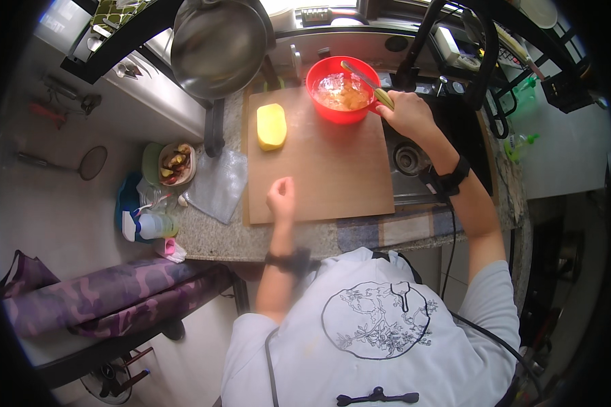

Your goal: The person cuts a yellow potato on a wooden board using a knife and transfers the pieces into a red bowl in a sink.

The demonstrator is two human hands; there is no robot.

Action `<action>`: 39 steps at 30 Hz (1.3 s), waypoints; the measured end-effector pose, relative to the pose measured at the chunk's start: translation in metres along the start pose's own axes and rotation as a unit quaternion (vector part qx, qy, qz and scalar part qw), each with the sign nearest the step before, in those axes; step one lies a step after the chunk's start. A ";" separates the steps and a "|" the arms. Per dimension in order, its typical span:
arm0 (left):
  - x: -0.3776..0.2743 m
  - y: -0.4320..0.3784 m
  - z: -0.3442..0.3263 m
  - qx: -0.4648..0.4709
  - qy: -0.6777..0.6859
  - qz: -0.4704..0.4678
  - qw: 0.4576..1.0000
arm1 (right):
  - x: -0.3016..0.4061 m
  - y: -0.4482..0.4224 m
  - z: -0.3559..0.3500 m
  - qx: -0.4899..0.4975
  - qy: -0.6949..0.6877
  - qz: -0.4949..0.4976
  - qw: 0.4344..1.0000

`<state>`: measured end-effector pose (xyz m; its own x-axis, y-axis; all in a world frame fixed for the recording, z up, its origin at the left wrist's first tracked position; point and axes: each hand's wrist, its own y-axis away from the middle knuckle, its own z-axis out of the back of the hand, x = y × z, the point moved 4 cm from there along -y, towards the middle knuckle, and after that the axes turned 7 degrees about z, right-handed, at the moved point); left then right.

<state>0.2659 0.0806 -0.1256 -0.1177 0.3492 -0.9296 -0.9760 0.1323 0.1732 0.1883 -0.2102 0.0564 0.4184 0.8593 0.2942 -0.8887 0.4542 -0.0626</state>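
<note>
My right hand [409,113] is closed around the yellow-green handle of a kitchen knife [362,76], beside the handle of a red plastic bowl [342,116]. The knife's blade reaches over the bowl's rim. Clear liquid with pale yellow pieces lies in the bowl, which stands at the back right of a brown cutting board [326,173]. A peeled yellow block, perhaps a potato [271,127], rests at the board's back left. Over the board's front left is my left hand [281,196], slightly blurred, its fingers curled with nothing seen in them.
A sink [407,157] with a black faucet lies right of the board. Left are a plastic bag [216,185], a container of peelings [192,170] and a spray bottle [155,225]. A large pan [219,51] hangs at the back left. A striped cloth [402,229] lies along the front.
</note>
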 end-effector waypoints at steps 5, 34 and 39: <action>0.003 -0.004 -0.006 0.010 -0.003 -0.023 1.000 | -0.005 -0.001 0.000 0.006 0.042 0.061 0.997; -0.012 -0.046 -0.006 -0.046 -0.120 -0.063 0.990 | -0.022 0.008 0.025 -0.002 -0.135 0.025 0.991; -0.028 -0.070 -0.004 -0.095 -0.170 -0.154 0.969 | -0.013 0.034 0.017 -0.034 -0.236 0.032 0.971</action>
<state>0.3369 0.0573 -0.1131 0.2197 0.6101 -0.7613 -0.9752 0.1172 -0.1875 0.1493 -0.2102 0.0662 0.2156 0.6902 0.6907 -0.8887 0.4319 -0.1541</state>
